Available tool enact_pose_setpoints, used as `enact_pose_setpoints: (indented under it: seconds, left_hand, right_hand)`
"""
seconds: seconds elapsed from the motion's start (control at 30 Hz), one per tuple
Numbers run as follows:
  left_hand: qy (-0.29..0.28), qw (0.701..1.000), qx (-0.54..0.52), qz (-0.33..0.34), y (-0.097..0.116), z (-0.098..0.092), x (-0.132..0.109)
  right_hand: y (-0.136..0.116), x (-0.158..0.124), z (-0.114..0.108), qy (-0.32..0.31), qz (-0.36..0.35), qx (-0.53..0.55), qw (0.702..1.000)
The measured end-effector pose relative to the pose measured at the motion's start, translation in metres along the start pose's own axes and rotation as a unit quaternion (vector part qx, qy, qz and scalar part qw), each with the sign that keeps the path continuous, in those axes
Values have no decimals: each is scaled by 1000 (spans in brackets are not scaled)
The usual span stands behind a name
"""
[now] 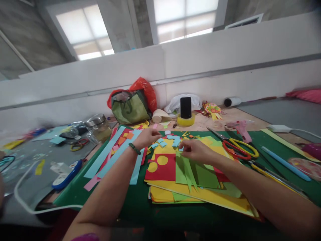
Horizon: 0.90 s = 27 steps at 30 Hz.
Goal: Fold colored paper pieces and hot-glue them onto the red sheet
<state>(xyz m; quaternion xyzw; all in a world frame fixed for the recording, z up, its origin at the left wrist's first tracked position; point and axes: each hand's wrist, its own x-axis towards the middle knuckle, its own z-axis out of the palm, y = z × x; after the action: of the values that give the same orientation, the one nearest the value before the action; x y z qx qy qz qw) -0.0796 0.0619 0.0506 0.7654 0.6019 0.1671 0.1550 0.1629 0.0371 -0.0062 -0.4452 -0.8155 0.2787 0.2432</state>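
My left hand (147,138), with a green bead bracelet at the wrist, hovers by the small light blue paper pieces (163,144). Its fingers are drawn together, and whatever may be between them is hidden. My right hand (194,149) pinches a small light blue paper piece (181,149) above the stack. Below it lie green paper strips (187,170) with cut, fringed ends. Beside these a red paper sheet (164,175) carries yellow paper circles (162,160). Yellow paper sheets (175,190) make up much of the stack underneath.
Long light blue paper strips (106,150) lie left on the green cutting mat (130,211). Right are scissors (237,148), a pink glue gun (242,129) and a blue pen-like stick (286,163). Behind stand a phone (186,107), yellow tape roll (186,121) and green bag (131,108).
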Motion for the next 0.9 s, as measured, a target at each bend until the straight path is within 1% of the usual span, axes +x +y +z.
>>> enact_pose_setpoints:
  seconds: [0.03,0.07,0.13,0.2,0.3,0.43,0.5,0.6,0.67,0.7,0.73,0.77,0.8,0.83,0.87,0.9]
  left_hand:
    - [11,992,117,-46,-10,-11,9]
    - [24,982,166,-83,-19,-21,19]
    - [42,967,219,-125,-36,-33,40]
    - [40,956,257,-132,-50,-35,60]
    - [16,950,288,-118,-66,-23,84]
    - [-7,947,301,-116,-83,-3,101]
    - [-8,947,297,-119,-89,4,106]
    - [12,950,287,-122,-94,7,108]
    - [53,953,276,-118,-92,3,107]
    - [79,952,273,-117,-90,-2,106]
    - [113,950,266,-116,-87,-9,104]
    - [160,951,241,-112,-84,-18,102]
    - [220,949,198,-105,-79,-29,99]
    - [313,942,94,-83,-74,-40,96]
    - [389,919,-22,-55,-67,-52,93]
    - [432,897,-81,-39,-59,-63,90]
  right_hand:
    - [-1,-1,1,4,0,-60,998]
    - [-3,-1,1,7,3,-108,994]
    - [-5,-2,0,15,3,-163,987]
    - [-5,-2,-3,46,-20,-176,983]
    - [-1,-1,-5,114,-77,-165,977]
    - [4,-1,-6,190,-147,-119,963]
    - [5,-1,-8,209,-160,-107,959]
    - [4,-1,-12,222,-161,-103,956]
    - [5,0,-14,230,-160,-103,954]
    - [5,1,-15,238,-160,-105,952]
    - [6,1,-16,252,-165,-106,948]
    - [7,2,-17,270,-172,-108,941]
    - [7,2,-18,291,-181,-107,933]
    - [8,3,-19,312,-191,-105,925]
    - [8,3,-20,330,-201,-100,917]
    - [9,3,-21,344,-211,-92,910]
